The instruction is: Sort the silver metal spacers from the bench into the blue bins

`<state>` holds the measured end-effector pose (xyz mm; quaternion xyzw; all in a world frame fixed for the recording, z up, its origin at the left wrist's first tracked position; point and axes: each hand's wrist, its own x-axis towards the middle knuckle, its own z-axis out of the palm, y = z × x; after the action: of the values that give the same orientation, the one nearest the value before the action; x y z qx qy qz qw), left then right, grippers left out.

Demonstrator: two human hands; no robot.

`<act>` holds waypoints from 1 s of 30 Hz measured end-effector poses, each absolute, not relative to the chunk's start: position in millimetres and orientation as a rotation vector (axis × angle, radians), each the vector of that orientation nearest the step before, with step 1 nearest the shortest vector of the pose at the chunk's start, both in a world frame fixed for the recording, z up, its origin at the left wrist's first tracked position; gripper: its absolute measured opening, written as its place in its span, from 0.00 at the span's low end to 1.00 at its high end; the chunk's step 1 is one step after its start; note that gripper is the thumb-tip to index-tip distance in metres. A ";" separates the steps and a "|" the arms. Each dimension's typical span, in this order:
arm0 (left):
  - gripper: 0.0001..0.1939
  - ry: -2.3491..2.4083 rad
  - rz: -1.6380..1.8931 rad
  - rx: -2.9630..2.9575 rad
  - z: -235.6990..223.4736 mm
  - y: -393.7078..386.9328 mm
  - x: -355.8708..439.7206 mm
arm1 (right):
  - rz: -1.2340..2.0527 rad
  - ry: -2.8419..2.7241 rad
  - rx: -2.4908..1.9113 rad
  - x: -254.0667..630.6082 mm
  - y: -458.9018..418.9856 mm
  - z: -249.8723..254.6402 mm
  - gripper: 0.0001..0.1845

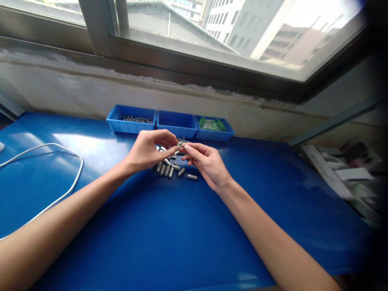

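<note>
My left hand (150, 147) is closed, its thumb and fingertips pinching a small metal part (180, 144). From the other side, my right hand (209, 161) pinches at the same spot with thumb and forefinger. Fingertips hide most of what is held, so I cannot tell whether it is one piece or two. Under and just in front of the hands lie several short silvery metal cylinders (166, 170), some side by side in a row. A single metal cylinder (192, 177) lies apart, below my right fingers.
Behind the hands stand three blue bins: the left bin (129, 128) holds small metal pieces, the middle bin (177, 131) looks bare inside, and the right one holds a green-and-clear packet (212, 124). A white cable (81, 163) curves across the blue table (157, 238) at left.
</note>
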<state>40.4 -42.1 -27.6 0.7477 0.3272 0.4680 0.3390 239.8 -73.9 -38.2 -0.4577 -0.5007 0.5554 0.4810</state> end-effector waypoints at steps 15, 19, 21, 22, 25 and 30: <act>0.07 1.344 1.596 1.218 -31.5 -7.1 10.1 | 0.421 -2.232 -1.098 237.2 -80.5 -49.0 0.08; 0.07 1.319 1.528 1.278 -31.6 -9.0 13.8 | 0.418 -2.176 -1.139 233.9 -80.0 -47.7 0.07; 0.08 1.299 1.463 1.337 -31.5 -11.2 15.5 | 0.410 -2.130 -1.175 231.9 -79.8 -46.6 0.05; 0.08 1.287 1.426 1.370 -31.2 -12.8 16.7 | 0.405 -2.109 -1.198 231.0 -79.6 -46.2 0.05; 0.10 1.260 1.331 1.458 -29.4 -18.4 20.9 | 0.393 -2.075 -1.269 229.6 -78.5 -46.2 0.04; 0.11 1.241 1.289 1.540 -28.1 -23.6 25.9 | 0.416 -2.045 -1.340 229.6 -75.6 -47.1 0.04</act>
<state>25.9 -23.6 -28.1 0.6031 0.4863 0.5048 0.3807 229.6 -75.6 -47.1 -0.5108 -0.7800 0.1588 0.3247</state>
